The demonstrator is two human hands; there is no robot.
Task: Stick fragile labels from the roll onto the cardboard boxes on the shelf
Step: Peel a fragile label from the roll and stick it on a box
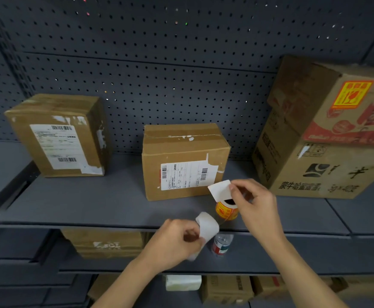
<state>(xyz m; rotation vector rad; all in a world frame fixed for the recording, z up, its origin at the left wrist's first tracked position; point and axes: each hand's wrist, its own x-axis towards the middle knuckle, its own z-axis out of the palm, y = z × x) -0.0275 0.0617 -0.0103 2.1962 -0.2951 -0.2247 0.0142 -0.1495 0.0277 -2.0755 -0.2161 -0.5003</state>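
Note:
My right hand (253, 204) pinches a peeled label (219, 190) by its right edge, white back side toward me, just in front of the middle cardboard box (181, 156). Below it hangs the yellow-and-red label roll (226, 210), partly hidden behind that hand. My left hand (177, 242) grips the white backing strip (207, 225) that trails from the roll, over the shelf's front edge. A taped box (57, 134) with a shipping label stands at the left. The large printed box (328, 130) at the right carries a yellow fragile label (351, 94).
A dark grey shelf (92, 201) holds the boxes, backed by a perforated panel (159, 63). On the lower shelf stand a cardboard box (106, 243) and a small can (221, 244). More boxes and a white packet (182, 282) lie on the shelf beneath.

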